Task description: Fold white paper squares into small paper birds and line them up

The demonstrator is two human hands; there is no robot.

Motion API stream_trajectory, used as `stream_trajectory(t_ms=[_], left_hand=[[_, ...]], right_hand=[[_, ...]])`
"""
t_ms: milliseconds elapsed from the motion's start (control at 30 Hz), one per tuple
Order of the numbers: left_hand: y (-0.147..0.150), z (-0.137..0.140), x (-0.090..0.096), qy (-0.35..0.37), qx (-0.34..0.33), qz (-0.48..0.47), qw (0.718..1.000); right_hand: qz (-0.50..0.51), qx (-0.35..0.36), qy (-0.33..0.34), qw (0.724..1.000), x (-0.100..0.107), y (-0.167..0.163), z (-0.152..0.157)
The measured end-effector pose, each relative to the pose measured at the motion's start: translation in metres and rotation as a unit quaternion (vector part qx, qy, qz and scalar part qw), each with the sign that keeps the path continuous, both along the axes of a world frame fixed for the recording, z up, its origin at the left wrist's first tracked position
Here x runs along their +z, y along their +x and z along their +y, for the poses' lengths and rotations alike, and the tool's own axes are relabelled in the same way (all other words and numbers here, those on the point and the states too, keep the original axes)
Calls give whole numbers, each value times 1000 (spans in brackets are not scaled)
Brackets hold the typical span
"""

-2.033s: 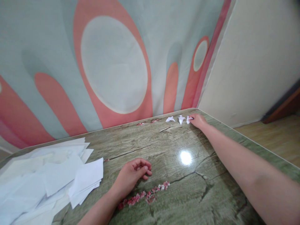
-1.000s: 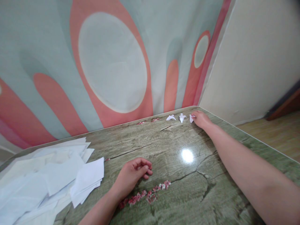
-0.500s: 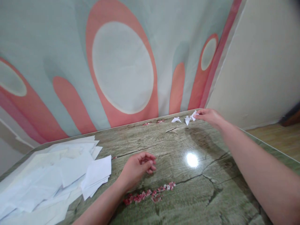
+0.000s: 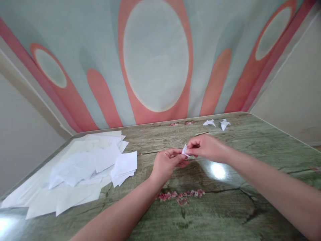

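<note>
Above the middle of the table, my left hand (image 4: 168, 162) and my right hand (image 4: 207, 147) meet at a small folded white paper crane (image 4: 185, 151). Both pinch it between thumb and fingers, and the fingertips cover part of it. Two similar paper cranes lie near the table's back edge: one crane (image 4: 209, 123) on its side, and another crane (image 4: 224, 125) just to its right. To the left of my left hand is a small stack of square white paper (image 4: 125, 165).
A wide, overlapping pile of white and cream paper sheets (image 4: 82, 197) covers the table's left part. The wood-patterned table (image 4: 250, 160) has printed pink flowers and a bright light reflection. Behind its back edge hangs a patterned cloth (image 4: 155, 60).
My right hand has brought the paper crane from the back right to the middle. My left hand has closed on it too. The view has turned to the right.
</note>
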State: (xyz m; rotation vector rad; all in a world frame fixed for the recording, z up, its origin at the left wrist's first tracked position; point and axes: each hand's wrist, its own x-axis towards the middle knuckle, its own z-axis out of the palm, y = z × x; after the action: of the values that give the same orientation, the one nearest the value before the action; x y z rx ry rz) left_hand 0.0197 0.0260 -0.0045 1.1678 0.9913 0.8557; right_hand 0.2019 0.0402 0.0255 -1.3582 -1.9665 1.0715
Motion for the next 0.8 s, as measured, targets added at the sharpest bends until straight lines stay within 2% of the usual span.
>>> stream_trajectory(t_ms=[100,167,333,467,633,800], left_hand=[[0,0,0,6,10,3,1000],[0,1,0,4,14,2,1000],[-4,6,0,-13,60,-46,997],[-5,7,0,-16,91,-83,992],[-2,4,-3,24,91,-85,992],[-4,7,-2,99,92,-29,990]], right_hand=[[-47,-16,57,997,0,-2,-4],[-33,-13,72,997,-1,-4,-5],[112,-35,14,993,-7,-6,1],[114,-21,-28,993,-13,-8,3],[85,-57,8,995,-18,-15,0],[75,-67,26,995,-19,-16,-2]])
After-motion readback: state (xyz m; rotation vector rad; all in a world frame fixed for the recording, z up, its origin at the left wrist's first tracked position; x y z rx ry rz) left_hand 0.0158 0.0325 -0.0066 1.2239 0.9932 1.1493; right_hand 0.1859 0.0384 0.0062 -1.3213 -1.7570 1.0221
